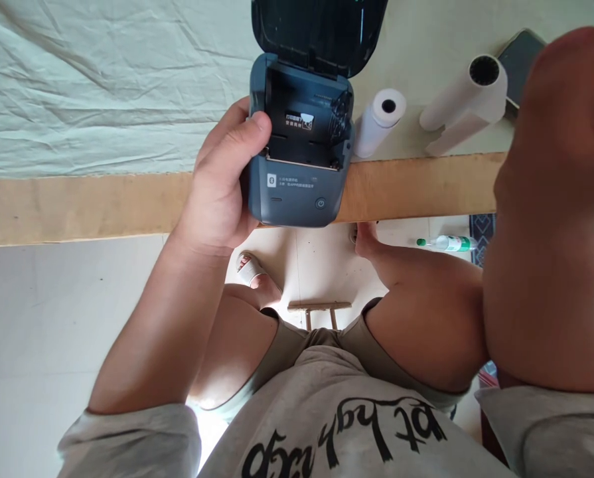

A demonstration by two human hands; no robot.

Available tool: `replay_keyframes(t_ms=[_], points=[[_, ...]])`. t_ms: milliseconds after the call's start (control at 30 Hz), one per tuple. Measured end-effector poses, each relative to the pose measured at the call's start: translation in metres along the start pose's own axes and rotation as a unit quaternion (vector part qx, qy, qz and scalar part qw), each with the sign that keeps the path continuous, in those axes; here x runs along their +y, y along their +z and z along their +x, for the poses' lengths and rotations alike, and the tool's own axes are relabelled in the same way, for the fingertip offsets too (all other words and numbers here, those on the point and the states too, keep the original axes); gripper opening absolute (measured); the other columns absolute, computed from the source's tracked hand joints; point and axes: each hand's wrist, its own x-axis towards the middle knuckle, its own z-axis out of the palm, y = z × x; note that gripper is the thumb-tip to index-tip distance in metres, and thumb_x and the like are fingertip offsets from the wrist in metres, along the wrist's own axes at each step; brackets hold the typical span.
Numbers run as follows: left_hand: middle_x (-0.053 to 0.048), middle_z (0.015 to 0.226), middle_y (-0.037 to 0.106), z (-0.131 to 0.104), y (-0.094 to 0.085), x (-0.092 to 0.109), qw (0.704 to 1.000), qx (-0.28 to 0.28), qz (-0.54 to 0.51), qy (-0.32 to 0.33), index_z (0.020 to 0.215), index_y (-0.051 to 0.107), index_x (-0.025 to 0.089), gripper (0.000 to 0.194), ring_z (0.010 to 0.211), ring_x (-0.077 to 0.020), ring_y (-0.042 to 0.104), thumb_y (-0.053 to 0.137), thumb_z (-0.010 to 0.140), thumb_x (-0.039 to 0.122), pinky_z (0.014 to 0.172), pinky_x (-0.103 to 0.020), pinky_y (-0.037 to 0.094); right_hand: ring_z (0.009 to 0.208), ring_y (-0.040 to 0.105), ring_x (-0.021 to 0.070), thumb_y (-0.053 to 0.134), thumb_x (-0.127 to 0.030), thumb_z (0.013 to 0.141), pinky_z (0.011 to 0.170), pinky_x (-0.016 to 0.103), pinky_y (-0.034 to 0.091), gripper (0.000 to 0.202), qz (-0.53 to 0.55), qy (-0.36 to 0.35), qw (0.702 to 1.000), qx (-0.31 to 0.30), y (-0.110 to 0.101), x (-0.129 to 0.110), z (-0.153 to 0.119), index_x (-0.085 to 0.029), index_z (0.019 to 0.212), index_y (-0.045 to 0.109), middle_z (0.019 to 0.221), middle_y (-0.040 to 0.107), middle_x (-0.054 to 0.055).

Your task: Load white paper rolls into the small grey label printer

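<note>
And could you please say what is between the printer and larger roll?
The smaller roll is between the printer and larger roll in the head view.

Single head-worn view, facing steeply down, close above both hands (222, 176) (555, 126)

Probably a room in a home: a wrinkled cloth (102, 79) covers the worktop (77, 206) up to its bare wooden near edge, and below that edge a pale tiled floor (52, 318) carries a plastic bottle (448, 243). Bare legs (426, 299), shorts (291, 340) and an open sandal (249, 267) look homely too.
</note>
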Motion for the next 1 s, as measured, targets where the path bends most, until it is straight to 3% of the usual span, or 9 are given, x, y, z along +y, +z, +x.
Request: replay_keyframes(t_ms=[133,300,433,533,667,800,867,933,1000], points=[[-0.006,0.084,0.062,-0.002,0.002,0.002,1.000,0.011,0.000,-0.009,0.084,0.066,0.022,0.020,0.066,-0.0179,0.057,0.066,0.079,0.041,0.052,-0.029,0.040,0.116,0.052,0.0111,0.064,-0.036,0.075,0.108,0.036,0.046,0.054,-0.195,-0.034,0.971,-0.132,0.002,0.020,0.011,-0.022,0.127,0.056,0.127,0.051,0.003],[-0.008,0.085,0.065,-0.001,-0.001,0.001,1.000,-0.002,0.010,0.006,0.089,0.068,0.022,0.026,0.072,-0.0225,0.061,0.065,0.077,0.044,0.055,-0.031,0.042,0.106,0.047,0.0087,0.064,-0.023,0.069,0.111,0.037,0.041,0.043,-0.231,-0.013,0.965,-0.124,0.012,0.024,0.011,-0.020,0.112,0.062,0.117,0.054,0.005],[-0.007,0.085,0.063,0.001,-0.004,-0.001,1.000,0.005,0.012,-0.001,0.088,0.068,0.021,0.027,0.069,-0.0195,0.059,0.065,0.077,0.045,0.053,-0.029,0.041,0.094,0.049,0.0014,0.055,-0.010,0.069,0.084,0.020,0.041,0.060,-0.187,-0.036,0.973,-0.134,0.009,0.027,0.008,-0.024,0.127,0.049,0.117,0.058,0.001],[-0.008,0.086,0.064,0.002,-0.005,-0.002,1.000,0.003,0.020,0.000,0.094,0.069,0.020,0.032,0.070,-0.0207,0.060,0.066,0.075,0.046,0.053,-0.030,0.043,0.085,0.047,-0.0013,0.050,-0.009,0.071,0.072,0.016,0.034,0.054,-0.167,-0.032,0.972,-0.164,0.008,0.033,0.006,-0.023,0.123,0.051,0.113,0.060,0.001],[-0.009,0.088,0.067,0.003,-0.006,0.000,0.999,0.009,0.039,-0.011,0.094,0.069,0.023,0.034,0.073,-0.0251,0.064,0.067,0.071,0.048,0.054,-0.034,0.045,0.093,0.046,0.0006,0.064,-0.018,0.067,0.080,0.018,0.041,0.047,-0.163,-0.048,0.972,-0.163,0.007,0.038,0.008,-0.021,0.114,0.060,0.113,0.057,0.003],[-0.008,0.096,0.069,0.003,-0.007,0.002,0.997,0.008,0.071,-0.024,0.093,0.069,0.026,0.033,0.082,-0.0286,0.066,0.068,0.068,0.049,0.056,-0.036,0.047,0.095,0.047,-0.0032,0.055,-0.016,0.074,0.069,0.012,0.038,0.057,-0.069,-0.112,0.984,-0.117,0.002,0.030,0.006,-0.023,0.130,0.043,0.132,0.045,0.002],[-0.008,0.097,0.069,0.003,-0.007,0.002,0.996,0.004,0.078,-0.032,0.093,0.069,0.027,0.035,0.080,-0.0283,0.066,0.068,0.068,0.051,0.055,-0.036,0.046,0.092,0.048,-0.0059,0.049,-0.018,0.080,0.065,0.010,0.035,0.048,0.015,-0.188,0.977,-0.104,0.003,0.018,0.000,-0.023,0.127,0.040,0.130,0.043,0.000],[-0.008,0.098,0.069,0.002,-0.007,0.002,0.996,0.003,0.081,-0.035,0.094,0.069,0.028,0.035,0.078,-0.0275,0.066,0.067,0.069,0.051,0.054,-0.036,0.046,0.097,0.053,-0.0052,0.044,-0.023,0.087,0.071,0.010,0.041,0.037,0.066,-0.254,0.957,-0.121,0.009,0.003,-0.010,-0.022,0.124,0.040,0.123,0.047,0.000],[-0.008,0.099,0.068,0.002,-0.007,0.002,0.996,-0.001,0.087,-0.031,0.095,0.068,0.029,0.033,0.081,-0.0282,0.067,0.066,0.070,0.051,0.057,-0.037,0.047,0.107,0.057,-0.0011,0.037,-0.030,0.092,0.084,0.013,0.050,0.039,0.035,-0.270,0.951,-0.149,0.019,-0.011,-0.021,-0.021,0.130,0.033,0.125,0.050,0.002]])
